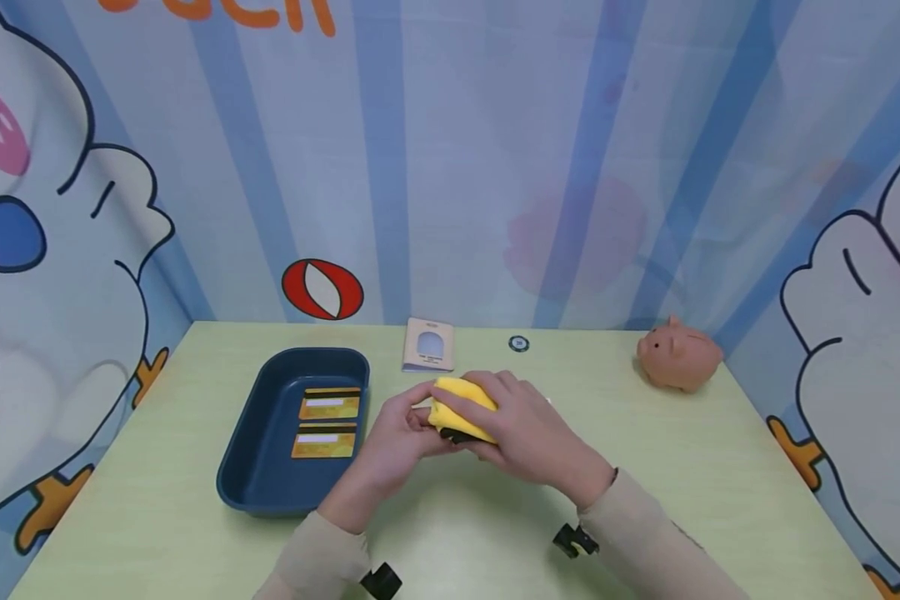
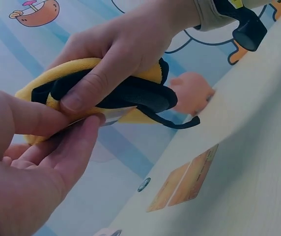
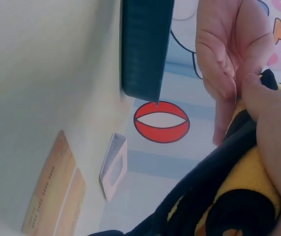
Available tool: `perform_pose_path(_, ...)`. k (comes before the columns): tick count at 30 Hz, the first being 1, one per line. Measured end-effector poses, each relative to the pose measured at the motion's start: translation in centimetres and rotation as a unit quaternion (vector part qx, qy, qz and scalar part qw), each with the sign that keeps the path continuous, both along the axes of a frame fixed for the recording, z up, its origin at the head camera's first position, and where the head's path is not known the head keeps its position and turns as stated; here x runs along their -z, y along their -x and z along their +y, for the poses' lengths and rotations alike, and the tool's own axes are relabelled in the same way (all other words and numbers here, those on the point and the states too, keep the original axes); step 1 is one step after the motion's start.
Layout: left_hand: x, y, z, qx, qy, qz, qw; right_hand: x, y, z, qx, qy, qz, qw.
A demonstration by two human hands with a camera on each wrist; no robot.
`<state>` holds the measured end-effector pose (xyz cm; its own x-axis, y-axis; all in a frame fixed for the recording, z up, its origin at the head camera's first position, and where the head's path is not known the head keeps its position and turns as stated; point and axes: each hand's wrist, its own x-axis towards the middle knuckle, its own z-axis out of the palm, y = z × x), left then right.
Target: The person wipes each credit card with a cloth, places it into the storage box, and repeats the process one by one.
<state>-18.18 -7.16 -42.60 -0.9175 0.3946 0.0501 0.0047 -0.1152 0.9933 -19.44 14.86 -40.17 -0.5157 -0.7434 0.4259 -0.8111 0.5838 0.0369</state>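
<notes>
Both hands hold a soft yellow-and-black plush item (image 1: 461,392), pouch-like with a black strap, up in front of me over the table. My right hand (image 1: 528,429) grips it from above, thumb pressed along its black side in the left wrist view. My left hand (image 1: 393,442) pinches its lower edge between thumb and fingers. A whitish strip (image 2: 115,116) shows at that edge beside the left fingertips; I cannot tell whether it is a label or a card. The right wrist view shows the item's black rolled end (image 3: 241,211) close up.
Left of the hands stands a dark blue tray (image 1: 251,467) with two gold cards (image 1: 324,440) in it. Two orange cards (image 2: 182,181) lie on the table beyond the hands. A pink booklet (image 1: 428,344), a poker chip (image 1: 519,343) and a pink piggy bank (image 1: 678,357) line the back.
</notes>
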Motion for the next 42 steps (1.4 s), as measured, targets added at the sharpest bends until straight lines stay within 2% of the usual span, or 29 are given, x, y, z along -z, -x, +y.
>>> perform_pose_path(8, -0.5, -0.3, -0.4, -0.056, -0.030, -0.023, 0.9977, -0.4, 0.2, 1.0, 0.010, -0.001, -0.006, 0.9999)
perform_pose_path(12, -0.7, -0.2, -0.7, -0.066, -0.049, -0.032, 0.9961, -0.1, 0.4, 1.8, 0.017, 0.004, -0.019, 0.9997)
perform_pose_path(23, -1.3, -0.2, -1.5, -0.082, -0.057, -0.047, 0.9939, 0.6, 0.8, 4.1, 0.025, 0.022, -0.033, 0.9989)
perform_pose_path(31, -0.8, 0.1, -1.8, -0.091, -0.044, -0.055, 0.9933, 1.0, 1.0, 5.8, 0.041, 0.023, -0.033, 0.9984)
perform_pose_path(42, 0.4, -0.1, -1.3, -0.091, 0.023, -0.007, 0.9956, 0.7, 0.6, 6.9, 0.073, 0.051, -0.060, 0.9942)
